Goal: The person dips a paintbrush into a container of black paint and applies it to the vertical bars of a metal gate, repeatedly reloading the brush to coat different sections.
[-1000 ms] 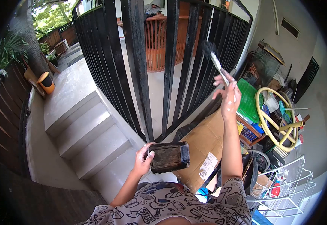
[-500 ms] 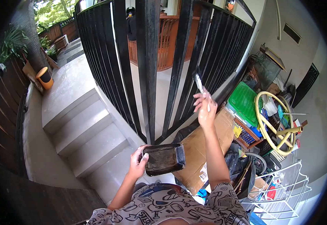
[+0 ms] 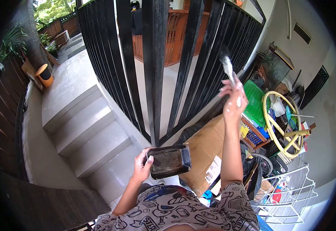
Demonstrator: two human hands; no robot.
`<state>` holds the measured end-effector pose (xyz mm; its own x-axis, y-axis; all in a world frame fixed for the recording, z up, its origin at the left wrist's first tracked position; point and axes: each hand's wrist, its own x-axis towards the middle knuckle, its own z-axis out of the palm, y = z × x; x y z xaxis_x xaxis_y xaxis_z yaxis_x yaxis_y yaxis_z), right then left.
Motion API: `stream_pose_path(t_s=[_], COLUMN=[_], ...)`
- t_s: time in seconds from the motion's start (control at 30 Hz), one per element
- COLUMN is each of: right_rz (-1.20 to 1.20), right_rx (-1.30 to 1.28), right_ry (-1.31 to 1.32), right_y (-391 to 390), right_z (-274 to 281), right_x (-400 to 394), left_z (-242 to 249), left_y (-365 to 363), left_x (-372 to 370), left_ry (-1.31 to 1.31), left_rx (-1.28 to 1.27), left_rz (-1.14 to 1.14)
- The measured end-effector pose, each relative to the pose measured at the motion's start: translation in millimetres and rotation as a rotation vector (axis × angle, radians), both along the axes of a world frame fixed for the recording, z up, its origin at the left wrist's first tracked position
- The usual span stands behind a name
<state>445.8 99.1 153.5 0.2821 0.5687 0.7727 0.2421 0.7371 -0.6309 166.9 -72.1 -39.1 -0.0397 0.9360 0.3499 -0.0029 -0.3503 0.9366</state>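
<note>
My left hand [image 3: 141, 165] grips the near-left rim of a black, paint-stained tray [image 3: 168, 161], thumb over its edge, held in front of my body. Out to the right, my right hand [image 3: 234, 101] is closed around the pale handle of a paintbrush [image 3: 228, 68]. White smears mark the hand, and the brush is blurred at its dark bristles. Those bristles overlap the black bars of the metal railing [image 3: 199, 77], which meets in a corner post [image 3: 153, 77] straight ahead.
Grey steps [image 3: 94, 134] descend on the left beside a low wall. Under my right arm lies a flattened cardboard sheet [image 3: 204, 154]. At right are a green lid [image 3: 255, 101], a coiled yellow hose [image 3: 268, 119] and a white drying rack [image 3: 291, 192]. An orange bin [image 3: 44, 76] stands far left.
My right hand has moved right with the paintbrush, from one railing bar toward bars farther along. The left hand and the tray have stayed nearly in place.
</note>
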Motion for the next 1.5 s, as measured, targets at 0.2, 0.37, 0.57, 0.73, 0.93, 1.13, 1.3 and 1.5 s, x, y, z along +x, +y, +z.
stream_pose_path(t_s=[0.2, 0.37, 0.57, 0.73, 0.93, 1.13, 1.3, 1.5], right_rz=[0.117, 0.210, 0.300, 0.153, 0.194, 0.190, 0.201, 0.142], right_rx=[-0.160, -0.436, -0.287, -0.215, -0.285, -0.343, -0.464, -0.511], right_ry=[-0.063, -0.087, 0.153, 0.144, -0.097, -0.205, -0.058, -0.084], right_y=[20, 10, 1, -5, 15, 10, 2, -19], right_z=[-53, -96, -64, -23, -48, -82, -93, -98], right_x=[-33, -23, 22, 34, 10, 10, 38, 43], left_z=[9, 13, 18, 10, 7, 7, 8, 10], left_y=[-3, -2, -4, -6, -5, -8, -5, -2], left_x=[2, 7, 7, 5, 9, 9, 8, 8], left_ry=[0.029, 0.014, 0.043, 0.117, 0.058, 0.033, 0.003, 0.036], left_rx=[0.027, 0.018, 0.099, 0.053, 0.042, 0.052, 0.038, 0.026], left_rz=[0.013, -0.023, 0.002, -0.022, -0.048, -0.022, 0.014, -0.043])
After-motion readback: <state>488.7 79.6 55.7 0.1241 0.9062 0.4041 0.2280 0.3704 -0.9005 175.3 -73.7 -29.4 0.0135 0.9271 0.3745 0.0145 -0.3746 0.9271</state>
